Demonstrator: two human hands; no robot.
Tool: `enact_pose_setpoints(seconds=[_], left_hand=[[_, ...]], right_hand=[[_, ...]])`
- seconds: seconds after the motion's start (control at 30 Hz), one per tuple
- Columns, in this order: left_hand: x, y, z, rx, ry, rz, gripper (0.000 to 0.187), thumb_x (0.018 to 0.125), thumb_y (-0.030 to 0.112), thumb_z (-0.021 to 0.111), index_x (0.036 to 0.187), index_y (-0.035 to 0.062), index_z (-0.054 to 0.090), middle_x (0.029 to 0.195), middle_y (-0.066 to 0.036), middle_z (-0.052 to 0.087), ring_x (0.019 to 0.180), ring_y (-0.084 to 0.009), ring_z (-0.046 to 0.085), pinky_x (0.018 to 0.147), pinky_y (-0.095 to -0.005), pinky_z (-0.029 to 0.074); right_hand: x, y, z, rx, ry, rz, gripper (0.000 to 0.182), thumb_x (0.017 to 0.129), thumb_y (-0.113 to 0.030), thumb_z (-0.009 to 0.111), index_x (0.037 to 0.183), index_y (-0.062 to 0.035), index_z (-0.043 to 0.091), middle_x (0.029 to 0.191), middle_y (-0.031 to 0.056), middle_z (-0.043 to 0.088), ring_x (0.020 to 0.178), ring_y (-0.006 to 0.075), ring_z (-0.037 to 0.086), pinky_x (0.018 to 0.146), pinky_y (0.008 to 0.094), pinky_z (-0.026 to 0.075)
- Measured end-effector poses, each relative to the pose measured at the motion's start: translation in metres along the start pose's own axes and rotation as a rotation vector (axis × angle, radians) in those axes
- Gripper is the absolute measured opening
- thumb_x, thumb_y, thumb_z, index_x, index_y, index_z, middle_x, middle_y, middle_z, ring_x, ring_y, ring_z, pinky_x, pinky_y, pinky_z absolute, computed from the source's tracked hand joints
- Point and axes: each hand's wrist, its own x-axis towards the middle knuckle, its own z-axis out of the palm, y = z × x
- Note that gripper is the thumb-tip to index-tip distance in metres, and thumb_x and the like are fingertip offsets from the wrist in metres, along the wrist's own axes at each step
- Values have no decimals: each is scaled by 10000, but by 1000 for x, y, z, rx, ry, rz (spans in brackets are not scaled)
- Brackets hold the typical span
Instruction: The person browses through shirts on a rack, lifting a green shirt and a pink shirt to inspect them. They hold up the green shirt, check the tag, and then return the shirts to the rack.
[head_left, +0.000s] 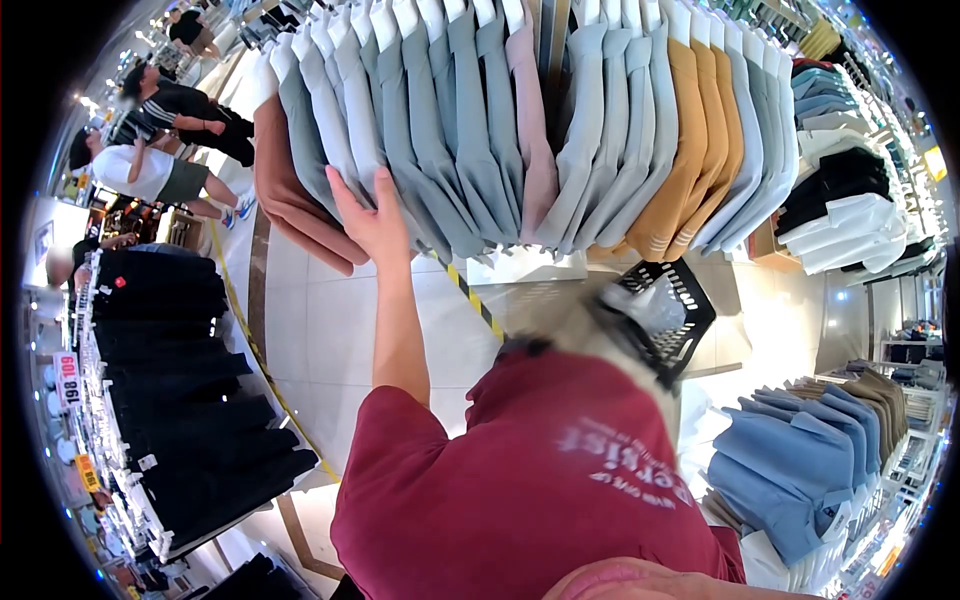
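Observation:
A long row of hanging shirts (480,130) in grey, white, pink, blue and mustard runs across the top. My left hand (372,222) reaches up to the white and grey sleeves near its left part, thumb and fingers spread apart, touching or close to the fabric. Nothing is visibly gripped in it. Rust-brown shirts (290,190) hang just to its left. My right hand does not show; my maroon shirt (500,480) fills the lower middle. Beyond it is a black basket (688,310) with something whitish inside, partly blurred.
Dark trousers (160,360) hang on a rack at the left. Blue shirts (790,450) are at the lower right, and black and white garments (840,200) at the upper right. Several people stand at the upper left. A yellow-black floor strip (475,300) crosses the tiles.

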Motion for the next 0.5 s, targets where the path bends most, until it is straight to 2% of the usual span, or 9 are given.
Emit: enact_pose_setpoints(seconds=[0.33, 0.5], left_hand=[[-6, 3, -6, -9, -47, -51, 736, 971, 275, 715, 1543, -54, 388, 1510, -242, 510, 1357, -308, 518, 1127, -365, 394], [-3, -9, -5, -107, -37, -73, 718, 976, 247, 711, 1546, -48, 389, 1490, -215, 525, 1314, -269, 540, 1113, -346, 403]], right_hand=[[-7, 2, 5, 17, 3, -13, 255, 917, -257, 701, 1045, -39, 732, 915, 187, 734, 897, 367, 711, 791, 429, 559], [-19, 3, 11, 40, 23, -6, 251, 918, -255, 700, 1042, -40, 732, 905, 185, 734, 892, 366, 711, 787, 429, 558]])
